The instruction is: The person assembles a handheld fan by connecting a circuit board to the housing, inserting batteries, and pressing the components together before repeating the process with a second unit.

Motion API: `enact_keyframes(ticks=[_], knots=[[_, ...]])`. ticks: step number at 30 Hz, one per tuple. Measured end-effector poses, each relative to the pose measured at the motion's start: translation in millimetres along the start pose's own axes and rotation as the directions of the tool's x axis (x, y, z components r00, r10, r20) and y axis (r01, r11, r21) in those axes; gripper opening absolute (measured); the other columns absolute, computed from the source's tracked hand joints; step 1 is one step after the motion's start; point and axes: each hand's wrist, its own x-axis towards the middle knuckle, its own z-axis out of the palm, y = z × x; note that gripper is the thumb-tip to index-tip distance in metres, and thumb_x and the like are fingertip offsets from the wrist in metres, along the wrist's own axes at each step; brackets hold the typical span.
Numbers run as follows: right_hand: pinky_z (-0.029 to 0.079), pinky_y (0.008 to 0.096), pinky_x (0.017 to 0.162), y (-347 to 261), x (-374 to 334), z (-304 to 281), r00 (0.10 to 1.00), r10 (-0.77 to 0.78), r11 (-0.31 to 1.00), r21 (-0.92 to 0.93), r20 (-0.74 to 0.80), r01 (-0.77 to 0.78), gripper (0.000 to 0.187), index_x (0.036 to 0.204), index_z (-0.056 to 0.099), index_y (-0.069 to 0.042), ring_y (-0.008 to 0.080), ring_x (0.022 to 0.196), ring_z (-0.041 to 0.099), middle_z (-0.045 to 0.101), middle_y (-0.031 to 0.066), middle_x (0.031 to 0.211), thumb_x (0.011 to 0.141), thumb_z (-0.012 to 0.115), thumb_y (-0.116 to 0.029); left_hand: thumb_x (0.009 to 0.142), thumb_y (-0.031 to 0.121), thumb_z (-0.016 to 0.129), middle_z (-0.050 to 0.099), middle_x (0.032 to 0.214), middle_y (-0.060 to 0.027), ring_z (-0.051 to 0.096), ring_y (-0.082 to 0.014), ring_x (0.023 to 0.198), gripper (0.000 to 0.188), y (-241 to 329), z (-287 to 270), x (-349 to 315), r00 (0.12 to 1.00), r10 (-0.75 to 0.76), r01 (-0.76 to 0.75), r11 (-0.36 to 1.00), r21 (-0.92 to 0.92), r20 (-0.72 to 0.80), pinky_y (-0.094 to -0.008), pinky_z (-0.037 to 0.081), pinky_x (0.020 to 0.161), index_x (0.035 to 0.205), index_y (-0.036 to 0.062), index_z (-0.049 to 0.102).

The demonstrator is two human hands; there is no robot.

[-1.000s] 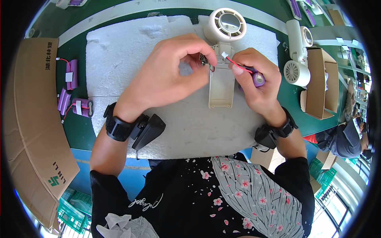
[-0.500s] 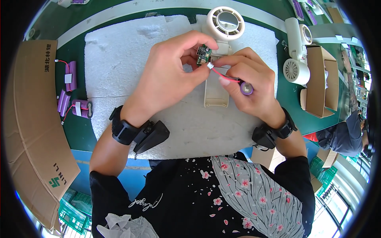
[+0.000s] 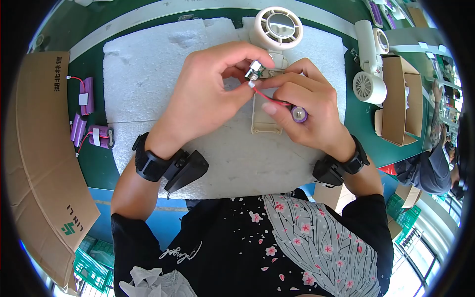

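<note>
My left hand [image 3: 210, 91] pinches a small green circuit board [image 3: 255, 71] between thumb and fingertips, a whitish block facing up on it. Right at the left thumb tip is a white plug [image 3: 251, 84], close to the board's lower edge; whether it is seated I cannot tell. Its red wire [image 3: 269, 99] runs to a purple battery [image 3: 299, 114], which my right hand [image 3: 314, 106] keeps curled in its fingers, one round end showing. Behind and beneath both hands lies a cream handheld fan [image 3: 277, 28], its handle shell [image 3: 266, 121] open and partly covered by my fingers.
A white foam sheet [image 3: 143, 64] covers the work surface. Several purple batteries [image 3: 87, 96] with leads lie to the left, beside a large cardboard box [image 3: 44, 163]. On the right are more cream fans [image 3: 368, 64] and an open carton [image 3: 401, 99]. Another person [image 3: 428, 168] is at far right.
The circuit board has turned in my left fingers, so the whitish block now shows. Both hands, with the plug and battery, have shifted slightly left.
</note>
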Motion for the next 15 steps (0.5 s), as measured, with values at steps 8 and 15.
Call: enact_keyframes(ticks=[8, 15], knots=[[0.045, 0.0268, 0.057, 1.6, -6.9, -3.5, 0.987, 0.099, 0.993, 0.071, -0.123, -0.090, 0.012, 0.091, 0.070, 0.001, 0.0192, 0.066, 0.056, 0.060, 0.0103, 0.080, 0.082, 0.069, -0.007, 0.082, -0.010, 0.061, 0.065, 0.096, -0.0038, 0.061, -0.0104, 0.084, 0.024, 1.1, -3.9, 0.2, 0.994, -0.106, 0.109, 0.986, -0.126, 0.038, -0.0252, 0.051, 0.079, 0.104, -0.0010, 0.063], [0.044, 0.0255, 0.054, 3.1, -5.4, -2.0, 0.991, 0.080, 0.996, 0.058, -0.106, -0.074, 0.010, 0.091, 0.070, 0.001, 0.0167, 0.065, 0.056, 0.058, 0.0087, 0.078, 0.084, 0.069, -0.007, 0.082, -0.010, 0.066, 0.063, 0.100, -0.0056, 0.061, -0.0120, 0.094, 0.022, 4.1, -5.6, 1.6, 0.992, -0.060, 0.070, 0.994, -0.087, 0.114, -0.0266, 0.051, 0.085, 0.102, -0.0013, 0.063]])
